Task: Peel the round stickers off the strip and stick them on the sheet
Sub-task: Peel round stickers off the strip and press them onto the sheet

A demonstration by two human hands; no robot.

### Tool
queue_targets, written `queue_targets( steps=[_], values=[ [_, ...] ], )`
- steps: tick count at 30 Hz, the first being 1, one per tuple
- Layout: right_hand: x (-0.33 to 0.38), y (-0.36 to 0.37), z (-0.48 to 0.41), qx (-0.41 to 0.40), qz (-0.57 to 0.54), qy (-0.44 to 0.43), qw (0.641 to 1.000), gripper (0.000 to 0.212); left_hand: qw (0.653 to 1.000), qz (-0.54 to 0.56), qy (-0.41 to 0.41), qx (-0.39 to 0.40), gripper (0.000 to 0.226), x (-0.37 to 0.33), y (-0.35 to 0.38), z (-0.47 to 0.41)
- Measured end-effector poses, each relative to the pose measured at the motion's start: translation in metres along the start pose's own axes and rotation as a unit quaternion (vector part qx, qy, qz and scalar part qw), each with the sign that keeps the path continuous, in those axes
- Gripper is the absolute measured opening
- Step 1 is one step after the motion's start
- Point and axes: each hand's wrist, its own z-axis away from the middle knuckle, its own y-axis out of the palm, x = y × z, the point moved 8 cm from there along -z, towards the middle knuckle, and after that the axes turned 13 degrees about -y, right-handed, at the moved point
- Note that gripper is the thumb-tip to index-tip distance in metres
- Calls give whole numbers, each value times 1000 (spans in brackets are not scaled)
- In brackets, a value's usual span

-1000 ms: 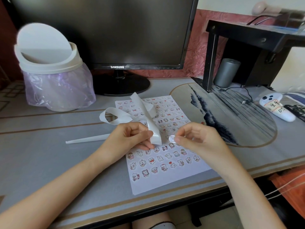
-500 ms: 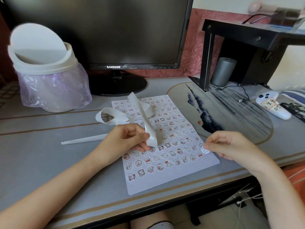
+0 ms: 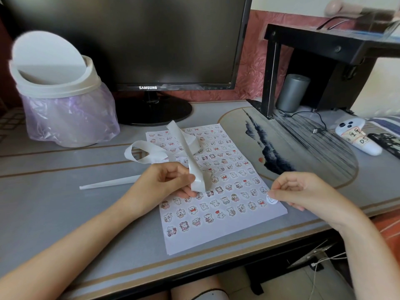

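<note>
A white sheet (image 3: 218, 234) printed with rows of small cartoon pictures lies on the grey desk. My left hand (image 3: 164, 180) pinches a long white backing strip (image 3: 188, 152), which loops up and back over the sheet's far left part. At the sheet's right edge my right hand (image 3: 303, 191) holds a round white sticker (image 3: 271, 199) by its fingertips, low against the paper. Whether the sticker touches the sheet I cannot tell.
A white swing-lid bin (image 3: 58, 92) with a purple bag stands at the back left. A black monitor (image 3: 140, 50) stands behind the sheet. A black shelf (image 3: 324, 50), a grey cylinder (image 3: 292, 92) and a white remote (image 3: 357, 137) are at the right. The desk's front edge is close.
My right hand has carried the round sticker from the strip's end rightwards and down to the sheet's right edge. My left hand has kept its hold on the strip.
</note>
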Motion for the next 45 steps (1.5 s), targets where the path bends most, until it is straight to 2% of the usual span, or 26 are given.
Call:
queue_targets(
  steps=[23, 28, 37, 45],
  values=[
    [-8, -1, -6, -28, 17, -46, 998, 13, 1000, -19, 4, 0, 12, 4, -1, -3],
    [-15, -4, -7, -41, 6, -44, 998, 26, 1000, -21, 2, 0, 12, 6, 0, -5],
    [-17, -5, -7, -49, 4, -58, 997, 18, 1000, -31, 1, -4, 16, 7, -2, -6],
    [-19, -6, -6, -48, -9, -60, 997, 22, 1000, -31, -2, -4, 16, 8, -2, -7]
  ],
)
